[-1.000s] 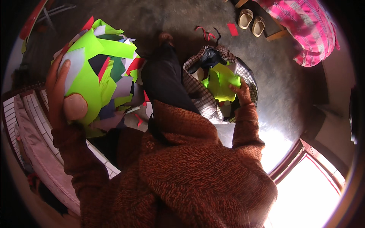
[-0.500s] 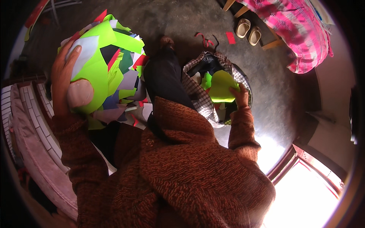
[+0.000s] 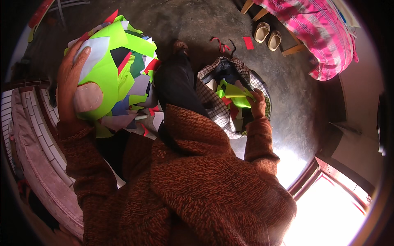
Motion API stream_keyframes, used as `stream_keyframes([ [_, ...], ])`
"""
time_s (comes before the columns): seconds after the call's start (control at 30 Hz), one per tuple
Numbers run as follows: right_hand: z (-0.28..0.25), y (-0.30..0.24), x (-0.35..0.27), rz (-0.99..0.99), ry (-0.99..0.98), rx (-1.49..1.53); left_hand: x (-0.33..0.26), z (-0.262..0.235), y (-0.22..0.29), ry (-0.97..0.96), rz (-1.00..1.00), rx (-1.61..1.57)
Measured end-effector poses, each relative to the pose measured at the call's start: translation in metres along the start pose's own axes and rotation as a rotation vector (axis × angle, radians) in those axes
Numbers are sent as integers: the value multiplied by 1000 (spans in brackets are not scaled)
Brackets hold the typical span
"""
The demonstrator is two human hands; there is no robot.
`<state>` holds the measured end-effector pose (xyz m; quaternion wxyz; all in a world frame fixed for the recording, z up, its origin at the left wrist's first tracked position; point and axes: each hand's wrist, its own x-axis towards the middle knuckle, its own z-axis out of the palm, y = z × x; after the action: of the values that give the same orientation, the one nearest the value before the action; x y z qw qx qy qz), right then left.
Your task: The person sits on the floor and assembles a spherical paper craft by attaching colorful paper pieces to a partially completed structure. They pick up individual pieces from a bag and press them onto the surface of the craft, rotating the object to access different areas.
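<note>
At the left, a tall heap of cut fabric scraps in lime green, grey, red, white, blue and black rises beside my dark-trousered leg. My left hand lies along the heap's left side, fingers stretched over a pale grey scrap and a lime-green one. To the right of the leg stands a checked cloth bag, its mouth open, with lime, red and dark scraps inside. Over its right rim reaches my right hand, its fingers closed on the edge of a lime-green fabric scrap, which is folded and sagging in the bag's mouth.
A pair of beige shoes stands at the upper right, near wooden legs and a pink plaid cloth. A red scrap and a red strip lie on the dark floor. At the far left is a slatted white surface.
The lime-green scrap in my right hand has gone from spread out to folded and dropped lower into the bag, uncovering more scraps there. My left hand stays on the heap.
</note>
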<state>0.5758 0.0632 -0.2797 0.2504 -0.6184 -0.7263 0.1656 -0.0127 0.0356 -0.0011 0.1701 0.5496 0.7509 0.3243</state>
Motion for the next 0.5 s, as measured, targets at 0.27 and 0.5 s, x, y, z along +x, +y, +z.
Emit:
stream_keyframes([
  [0.27, -25, -31, 9, 429, -26, 929, -5, -1, 4, 18, -43, 13],
  [0.5, -21, -23, 13, 402, 26, 823, -8, 3, 20, 32, -27, -40],
])
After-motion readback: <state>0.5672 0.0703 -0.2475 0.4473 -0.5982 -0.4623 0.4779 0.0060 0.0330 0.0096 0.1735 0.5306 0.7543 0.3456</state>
